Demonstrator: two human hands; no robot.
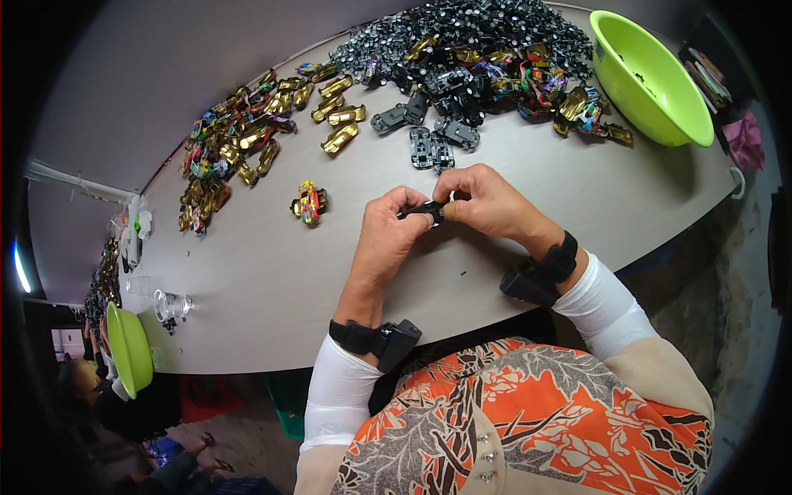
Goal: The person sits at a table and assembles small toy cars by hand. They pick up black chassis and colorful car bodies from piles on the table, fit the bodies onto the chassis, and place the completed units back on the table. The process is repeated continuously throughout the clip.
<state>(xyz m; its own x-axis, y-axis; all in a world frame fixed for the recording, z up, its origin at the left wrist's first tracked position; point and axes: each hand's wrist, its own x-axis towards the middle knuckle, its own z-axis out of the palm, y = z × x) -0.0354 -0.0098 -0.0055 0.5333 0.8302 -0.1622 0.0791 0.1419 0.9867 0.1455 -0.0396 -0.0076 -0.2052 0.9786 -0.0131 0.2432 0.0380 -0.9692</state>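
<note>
Between my two hands, just above the table, is a small black toy car chassis (426, 213), partly hidden by my fingers. My left hand (389, 224) pinches its left end with thumb and fingers. At the other end, my right hand (488, 203) has thumb and forefinger closed on the chassis. Just beyond the hands lie several grey and black toy car chassis (421, 148). A brightly coloured toy car body (309, 204) rests on its own to the left. Farther off are several gold car bodies (340, 139).
A heap of small dark wheel parts (503, 29) covers the far side. Gold and multicoloured car bodies (235, 144) pile along the left. A green basin (652, 103) stands at the far right, another green basin (128, 351) at left beside a clear cup (171, 306). Someone sits beyond.
</note>
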